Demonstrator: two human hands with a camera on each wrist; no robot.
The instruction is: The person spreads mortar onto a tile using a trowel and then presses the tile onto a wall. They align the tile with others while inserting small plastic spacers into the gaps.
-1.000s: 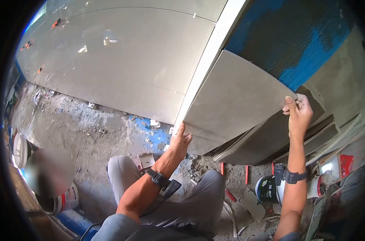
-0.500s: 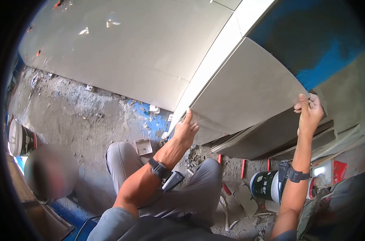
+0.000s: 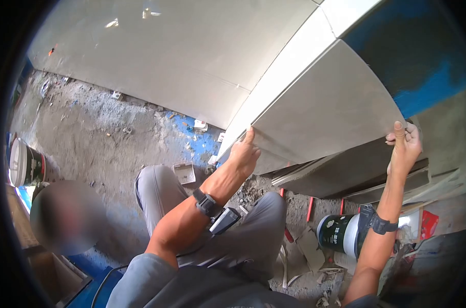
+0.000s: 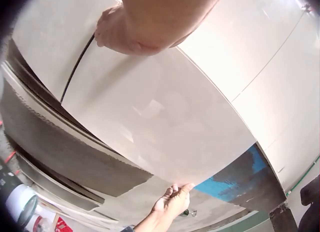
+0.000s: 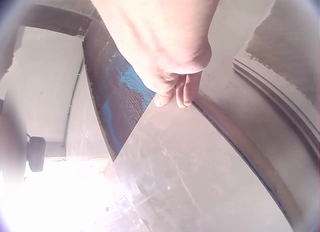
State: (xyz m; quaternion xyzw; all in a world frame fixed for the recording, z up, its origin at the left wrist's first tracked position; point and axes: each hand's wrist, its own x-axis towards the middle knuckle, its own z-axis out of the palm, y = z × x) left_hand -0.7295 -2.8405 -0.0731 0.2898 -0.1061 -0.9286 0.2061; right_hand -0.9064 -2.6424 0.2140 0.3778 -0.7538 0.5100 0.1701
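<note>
A large grey tile (image 3: 330,102) stands tilted beside the white edge of the tiled wall, over a wall patch of blue and dark coating (image 3: 433,92). At its lower left corner my left hand (image 3: 245,155) grips it, thumb along the left edge and the other fingers bent. My right hand (image 3: 406,146) pinches the upper right corner, thumb on the front face and fingers behind. In the right wrist view, fingertips of this hand (image 5: 167,57) curl over the tile's corner. A dark seam runs below the tile in the left wrist view, by my left hand (image 4: 112,29).
Several large tiles (image 3: 346,172) lean on the right. A black and white bucket (image 3: 338,235) stands near my right forearm, another bucket (image 3: 26,164) far left. Red sticks (image 3: 310,209), a small tray (image 3: 184,173) and a broken tile piece (image 3: 311,250) lie on the rough floor (image 3: 89,123).
The head view has shifted; the tile and both hands now appear further right, the tile's top left corner higher. Both hands keep their hold on it.
</note>
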